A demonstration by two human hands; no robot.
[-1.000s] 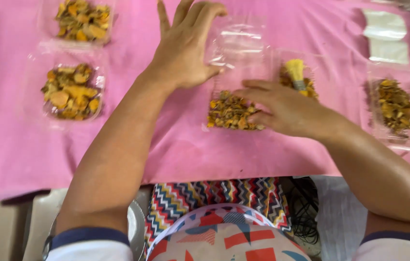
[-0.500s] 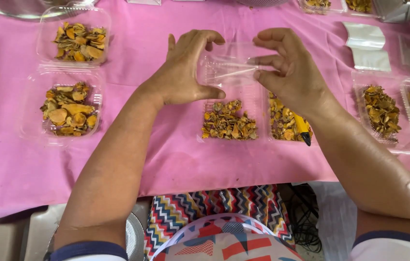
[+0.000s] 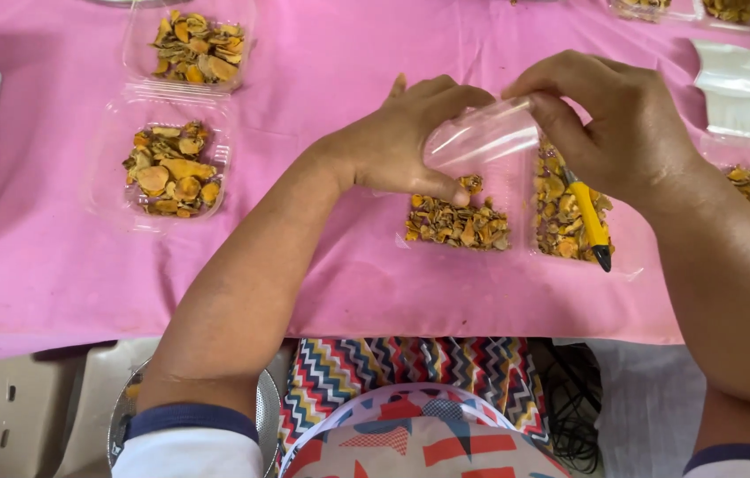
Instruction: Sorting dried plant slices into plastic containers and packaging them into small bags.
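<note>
Both hands have dropped closer: left hand (image 3: 401, 146) and right hand (image 3: 618, 124) each pinch the clear lid (image 3: 481, 142), with a yellow pen (image 3: 589, 217) tucked under the right palm, over dried slices (image 3: 459, 221) at six o'clock.

Scene is being lit brightly & evenly from above — soft shadows are being thrown under the forearms onto the pink tablecloth (image 3: 330, 53). Glare is being picked up on the clear plastic lid (image 3: 481, 137). Focus is being kept sharp mid-frame; slight wide-angle stretch is being seen at edges.
</note>
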